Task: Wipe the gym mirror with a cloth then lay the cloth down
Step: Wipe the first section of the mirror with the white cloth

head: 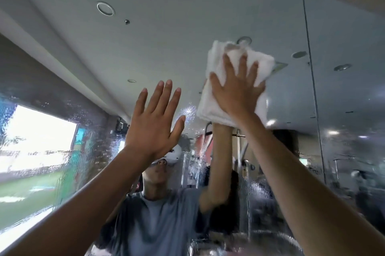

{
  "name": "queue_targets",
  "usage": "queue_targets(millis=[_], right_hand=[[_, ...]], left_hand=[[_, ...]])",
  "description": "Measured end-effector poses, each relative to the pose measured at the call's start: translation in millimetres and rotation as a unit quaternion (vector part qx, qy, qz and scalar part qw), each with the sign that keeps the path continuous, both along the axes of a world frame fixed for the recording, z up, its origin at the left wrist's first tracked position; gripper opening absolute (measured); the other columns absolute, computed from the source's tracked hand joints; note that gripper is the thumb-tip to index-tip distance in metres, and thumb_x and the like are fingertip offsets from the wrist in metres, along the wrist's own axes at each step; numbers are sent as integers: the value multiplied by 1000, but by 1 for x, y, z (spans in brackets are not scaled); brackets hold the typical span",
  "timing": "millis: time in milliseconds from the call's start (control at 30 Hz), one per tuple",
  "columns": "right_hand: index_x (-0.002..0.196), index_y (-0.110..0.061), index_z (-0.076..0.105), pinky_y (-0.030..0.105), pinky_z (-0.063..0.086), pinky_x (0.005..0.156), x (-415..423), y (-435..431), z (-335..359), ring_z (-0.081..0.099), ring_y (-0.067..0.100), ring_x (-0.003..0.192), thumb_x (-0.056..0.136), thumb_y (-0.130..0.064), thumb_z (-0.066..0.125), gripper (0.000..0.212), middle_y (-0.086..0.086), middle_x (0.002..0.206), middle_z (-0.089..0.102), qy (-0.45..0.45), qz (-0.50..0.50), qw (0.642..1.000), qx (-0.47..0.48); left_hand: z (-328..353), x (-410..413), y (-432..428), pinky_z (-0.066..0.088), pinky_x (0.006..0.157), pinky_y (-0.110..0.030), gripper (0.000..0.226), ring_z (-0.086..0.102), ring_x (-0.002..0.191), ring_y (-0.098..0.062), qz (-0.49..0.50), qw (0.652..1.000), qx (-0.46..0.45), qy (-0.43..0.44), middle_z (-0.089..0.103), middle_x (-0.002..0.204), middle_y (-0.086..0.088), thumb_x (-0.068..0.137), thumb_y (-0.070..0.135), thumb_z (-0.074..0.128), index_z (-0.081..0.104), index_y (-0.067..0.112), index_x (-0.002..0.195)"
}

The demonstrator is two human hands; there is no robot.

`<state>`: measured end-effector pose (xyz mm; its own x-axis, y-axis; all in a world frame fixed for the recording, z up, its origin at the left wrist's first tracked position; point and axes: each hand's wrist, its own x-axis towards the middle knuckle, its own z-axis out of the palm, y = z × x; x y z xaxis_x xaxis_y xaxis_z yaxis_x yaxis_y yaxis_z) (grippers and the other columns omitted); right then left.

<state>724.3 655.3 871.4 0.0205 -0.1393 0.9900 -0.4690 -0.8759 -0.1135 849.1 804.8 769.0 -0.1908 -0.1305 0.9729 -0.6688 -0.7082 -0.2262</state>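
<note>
A large wall mirror [145,51] fills the view, wet and streaked across its lower half. High on the glass at upper right, my right hand [235,91] presses a folded white cloth [218,64] flat with spread, straight fingers. My left hand [154,118] is raised beside it, fingers straight and together, palm toward the mirror; contact with the glass cannot be judged. Both forearms reach up from the bottom corners. The reflection shows a person in a grey shirt with raised arms.
A vertical seam [312,68] between mirror panels runs down the right side. Reflected in the glass are ceiling lights, a bright window [37,135] at left and gym machines [245,157] at centre right.
</note>
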Motion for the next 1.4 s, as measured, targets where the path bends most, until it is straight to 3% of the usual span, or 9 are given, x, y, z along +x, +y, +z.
queue_targets(millis=[233,367,500,600,833,967,1100,1300,1400], right_hand=[[153,-37,30,62,30,108,-34,-44,-68,14,29,152,93,-76,20,72,5,164,20,148,-31,947,-282],[154,-39,21,68,30,107,-52,-60,-23,12,28,151,88,-83,16,79,5,165,17,159,-44,960,-227],[155,-46,16,64,16,114,-25,-25,39,2,28,153,93,-71,36,70,-5,167,3,43,-1,999,-30],[155,-43,18,65,12,114,4,6,33,1,29,153,94,-67,36,68,-4,167,4,6,-6,1000,-16],[154,-39,23,62,27,109,-36,-43,-61,12,27,153,89,-58,40,70,3,165,17,176,-33,936,-302],[155,-34,24,68,29,107,-52,-63,-13,16,32,150,91,-62,35,70,4,165,18,38,-18,995,-93],[154,-38,21,66,13,114,-9,-13,40,5,31,152,95,-64,34,66,0,165,12,-55,5,997,54],[155,-35,27,60,25,109,-12,-14,-52,16,29,152,93,-63,30,68,2,165,17,106,-42,964,-240],[153,-33,29,62,33,105,-47,-57,-64,22,32,149,91,-60,34,67,7,163,25,147,-36,954,-260]], left_hand=[[0,-1,0,11,121,-52,62,25,151,-31,-18,1000,-2,-11,27,162,-17,104,39,20,34,7,155],[-2,-3,-1,12,121,-53,62,25,151,-30,-35,999,-4,-8,28,162,-16,103,38,21,35,7,155],[-2,-3,-4,15,120,-53,62,27,151,-30,-39,999,-18,-13,30,161,-16,102,37,24,36,6,154],[-2,-1,-3,15,120,-53,63,28,150,-29,-40,999,-23,-14,32,160,-16,102,38,24,36,3,153],[-2,0,-4,13,121,-53,64,25,152,-28,-44,999,-16,-8,29,161,-16,102,40,22,32,4,154],[-2,-2,-6,10,122,-53,64,19,153,-27,-41,999,-10,5,24,163,-15,103,40,18,28,5,155],[-1,-1,-4,14,121,-53,63,24,152,-28,-46,999,-14,-7,29,162,-15,103,38,20,32,4,154],[-1,1,-1,12,122,-52,64,20,153,-27,-37,999,1,1,24,163,-15,104,39,16,29,4,156],[-3,0,-2,8,124,-52,65,12,155,-26,-27,999,10,19,17,166,-14,104,41,10,21,6,158]])
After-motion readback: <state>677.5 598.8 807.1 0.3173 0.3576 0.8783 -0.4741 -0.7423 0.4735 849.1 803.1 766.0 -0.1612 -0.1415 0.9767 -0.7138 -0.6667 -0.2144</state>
